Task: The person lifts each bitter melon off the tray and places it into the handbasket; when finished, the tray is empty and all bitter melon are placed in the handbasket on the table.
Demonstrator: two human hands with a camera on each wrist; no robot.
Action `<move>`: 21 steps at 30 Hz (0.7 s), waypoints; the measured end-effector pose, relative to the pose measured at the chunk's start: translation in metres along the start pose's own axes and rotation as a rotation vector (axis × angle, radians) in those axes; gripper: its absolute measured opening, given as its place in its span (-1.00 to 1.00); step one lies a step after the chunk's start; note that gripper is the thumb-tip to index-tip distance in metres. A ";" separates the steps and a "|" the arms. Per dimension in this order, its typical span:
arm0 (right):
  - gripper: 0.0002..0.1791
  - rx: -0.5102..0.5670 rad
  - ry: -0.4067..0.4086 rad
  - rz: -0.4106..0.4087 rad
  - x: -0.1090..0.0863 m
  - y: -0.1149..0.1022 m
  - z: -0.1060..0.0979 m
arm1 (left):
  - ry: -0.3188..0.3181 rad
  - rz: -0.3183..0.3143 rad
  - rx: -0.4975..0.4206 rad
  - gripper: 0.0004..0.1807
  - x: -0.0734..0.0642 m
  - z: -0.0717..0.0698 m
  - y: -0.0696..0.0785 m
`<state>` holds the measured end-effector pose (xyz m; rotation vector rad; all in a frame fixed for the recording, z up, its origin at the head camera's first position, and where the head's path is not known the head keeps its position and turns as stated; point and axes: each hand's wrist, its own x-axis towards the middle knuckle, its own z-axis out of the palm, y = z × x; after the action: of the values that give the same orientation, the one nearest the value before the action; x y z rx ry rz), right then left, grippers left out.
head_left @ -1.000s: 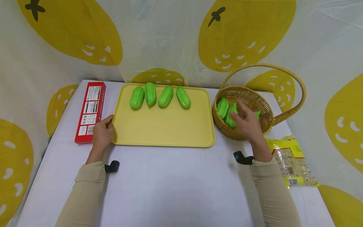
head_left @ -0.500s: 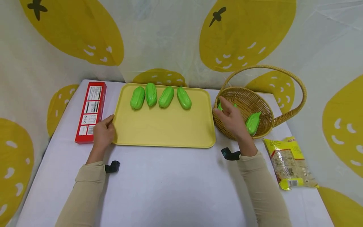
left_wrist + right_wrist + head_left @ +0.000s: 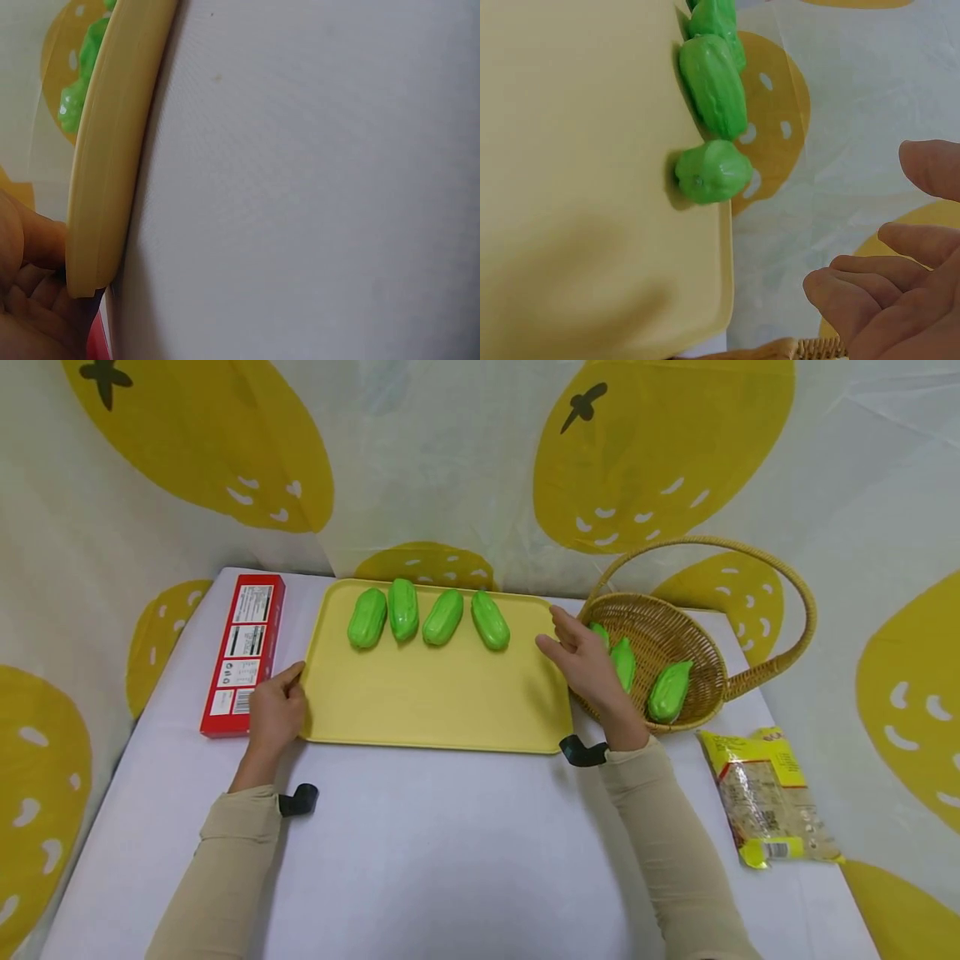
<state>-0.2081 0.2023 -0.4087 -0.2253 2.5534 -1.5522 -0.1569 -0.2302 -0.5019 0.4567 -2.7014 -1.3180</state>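
My left hand (image 3: 276, 710) pinches the left edge of a yellow tray (image 3: 435, 710); the left wrist view shows its thumb at the tray's rim (image 3: 105, 187) and the other fingers curled beneath. In a row along the tray's far side lie several shiny, ridged green gourd-like vegetables, the rightmost green vegetable (image 3: 491, 621) nearest my right hand. Over the tray's right edge hovers my right hand (image 3: 588, 667), thumb and fingers apart, with nothing between them. Beside it stands a wicker basket (image 3: 708, 647) holding more of them, including a green vegetable (image 3: 670, 691) on its right side.
A red box (image 3: 242, 656) lies left of the tray. At the right, a yellow and clear food packet (image 3: 768, 797) rests on the white-covered table (image 3: 450, 843). The basket's tall handle (image 3: 806, 610) arches toward the right. A patterned curtain (image 3: 435, 460) hangs behind.
My right hand has moved left from over the basket to the tray's right edge, uncovering the green vegetables inside. My left hand stays on the tray.
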 end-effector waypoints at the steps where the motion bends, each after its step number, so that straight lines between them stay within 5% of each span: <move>1: -0.24 0.002 -0.005 -0.002 0.002 0.000 0.002 | -0.001 -0.003 -0.003 -0.52 0.000 0.000 0.000; 21: -0.30 0.028 -0.041 0.027 0.052 0.016 0.040 | -0.013 -0.019 0.002 -0.52 0.000 0.000 0.002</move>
<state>-0.2519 0.1642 -0.4435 -0.2169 2.4912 -1.5566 -0.1573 -0.2287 -0.4999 0.4775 -2.7158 -1.3278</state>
